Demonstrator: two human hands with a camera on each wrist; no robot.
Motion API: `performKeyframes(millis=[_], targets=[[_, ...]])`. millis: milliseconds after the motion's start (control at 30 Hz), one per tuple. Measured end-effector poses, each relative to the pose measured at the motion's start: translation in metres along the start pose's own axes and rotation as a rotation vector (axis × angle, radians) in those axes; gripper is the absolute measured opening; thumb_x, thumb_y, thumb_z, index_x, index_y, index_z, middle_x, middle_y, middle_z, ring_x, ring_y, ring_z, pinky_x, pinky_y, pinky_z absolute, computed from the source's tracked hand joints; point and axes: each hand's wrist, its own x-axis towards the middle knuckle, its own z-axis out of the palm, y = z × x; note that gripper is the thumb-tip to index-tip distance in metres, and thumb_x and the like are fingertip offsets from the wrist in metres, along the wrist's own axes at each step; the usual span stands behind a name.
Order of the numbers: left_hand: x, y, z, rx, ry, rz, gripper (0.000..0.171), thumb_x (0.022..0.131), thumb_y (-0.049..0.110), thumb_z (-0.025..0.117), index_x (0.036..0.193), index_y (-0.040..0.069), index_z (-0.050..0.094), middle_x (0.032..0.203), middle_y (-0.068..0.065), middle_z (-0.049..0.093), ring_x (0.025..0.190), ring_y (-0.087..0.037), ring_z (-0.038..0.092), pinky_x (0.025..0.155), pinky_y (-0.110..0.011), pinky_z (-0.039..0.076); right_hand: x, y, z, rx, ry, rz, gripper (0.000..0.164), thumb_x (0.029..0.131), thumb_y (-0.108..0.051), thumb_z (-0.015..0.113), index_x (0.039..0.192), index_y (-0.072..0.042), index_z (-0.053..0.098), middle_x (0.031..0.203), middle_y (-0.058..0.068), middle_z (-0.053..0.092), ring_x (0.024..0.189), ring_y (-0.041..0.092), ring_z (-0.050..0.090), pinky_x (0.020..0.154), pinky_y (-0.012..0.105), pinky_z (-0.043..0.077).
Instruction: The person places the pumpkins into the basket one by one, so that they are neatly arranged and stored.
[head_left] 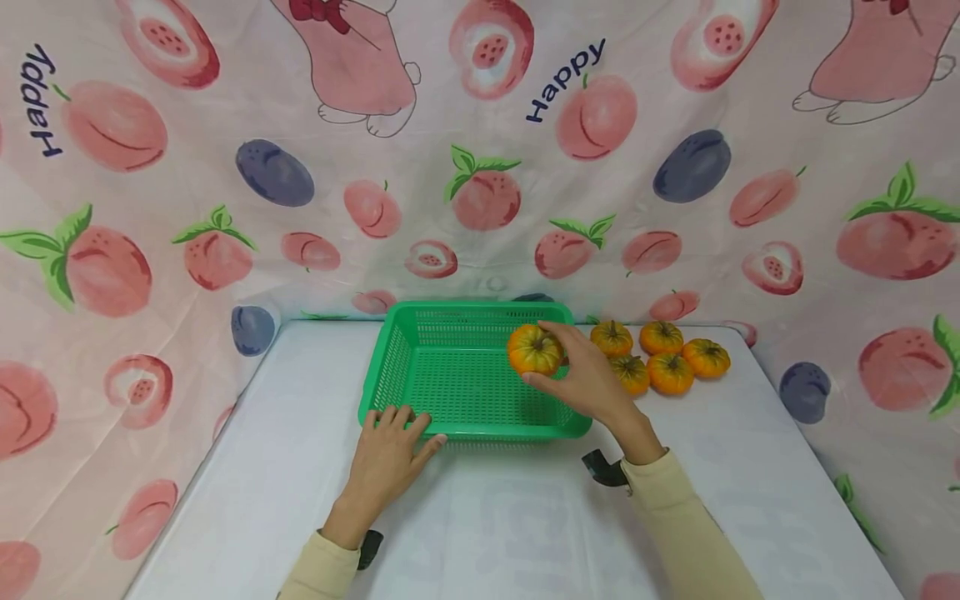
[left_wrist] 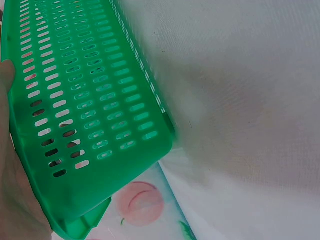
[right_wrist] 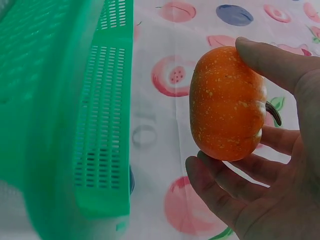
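Note:
My right hand [head_left: 588, 379] grips a small orange pumpkin [head_left: 535, 350] above the right side of a green plastic basket [head_left: 480, 432]. In the right wrist view, thumb and fingers span the pumpkin [right_wrist: 227, 105], its stem turned toward the palm. The basket's perforated floor shows bare in the head view. My left hand [head_left: 386, 462] lies over the basket's near left rim, fingers reaching past the edge. The left wrist view has only part of that hand [left_wrist: 15, 190] beside the slotted basket wall [left_wrist: 85, 100].
Several more small pumpkins [head_left: 670, 373] sit together on the white-covered table [head_left: 480, 533], right of the basket. A fruit-printed cloth [head_left: 420, 208] hangs behind the table. Black straps or mounts [head_left: 603, 468] show at both wrists.

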Motion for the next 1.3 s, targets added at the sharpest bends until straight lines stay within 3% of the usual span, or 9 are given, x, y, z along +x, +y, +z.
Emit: performKeyframes(millis=[233, 400, 733, 1000, 1300], targets=[[0.000, 0.000, -0.001, -0.010, -0.005, -0.002, 0.036, 0.091, 0.052, 0.063, 0.109, 0.021, 0.064, 0.097, -0.003, 0.061, 0.092, -0.026, 0.057, 0.083, -0.045, 0.042, 0.014, -0.012, 0.004, 0.011, -0.020, 0.003, 0.079, 0.082, -0.054, 0.074, 0.147, -0.020, 0.043, 0.148, 0.005, 0.047, 0.123, 0.028, 0.055, 0.091, 0.045, 0.053], [0.000, 0.000, -0.001, -0.011, -0.007, -0.001, 0.036, 0.092, 0.052, 0.062, 0.108, 0.021, 0.064, 0.097, -0.003, 0.061, 0.092, -0.026, 0.057, 0.083, -0.045, 0.042, 0.024, -0.019, 0.007, 0.019, -0.040, -0.006, 0.080, 0.083, -0.054, 0.073, 0.148, -0.020, 0.041, 0.150, 0.005, 0.045, 0.128, 0.028, 0.051, 0.095, 0.047, 0.051], [0.001, -0.001, -0.001, -0.002, -0.001, 0.003, 0.036, 0.092, 0.053, 0.061, 0.108, 0.021, 0.063, 0.098, -0.003, 0.062, 0.092, -0.026, 0.057, 0.082, -0.045, 0.042, 0.045, -0.031, 0.008, 0.042, -0.045, -0.042, 0.078, 0.083, -0.051, 0.074, 0.147, -0.018, 0.043, 0.147, 0.007, 0.047, 0.123, 0.027, 0.054, 0.091, 0.045, 0.052], [0.001, -0.002, 0.000, -0.009, -0.001, -0.001, 0.035, 0.091, 0.050, 0.065, 0.108, 0.020, 0.063, 0.097, -0.004, 0.060, 0.092, -0.026, 0.056, 0.083, -0.045, 0.040, 0.059, -0.040, 0.018, 0.069, -0.043, -0.088, 0.078, 0.083, -0.048, 0.076, 0.147, -0.018, 0.043, 0.145, 0.007, 0.050, 0.123, 0.027, 0.055, 0.098, 0.047, 0.050], [0.001, 0.000, 0.000, -0.017, -0.005, -0.002, 0.035, 0.091, 0.050, 0.064, 0.108, 0.020, 0.063, 0.097, -0.005, 0.061, 0.093, -0.027, 0.057, 0.083, -0.046, 0.041, 0.076, -0.041, 0.027, 0.117, -0.103, -0.045, 0.079, 0.083, -0.046, 0.076, 0.147, -0.015, 0.043, 0.146, 0.009, 0.049, 0.123, 0.027, 0.054, 0.100, 0.048, 0.048]])
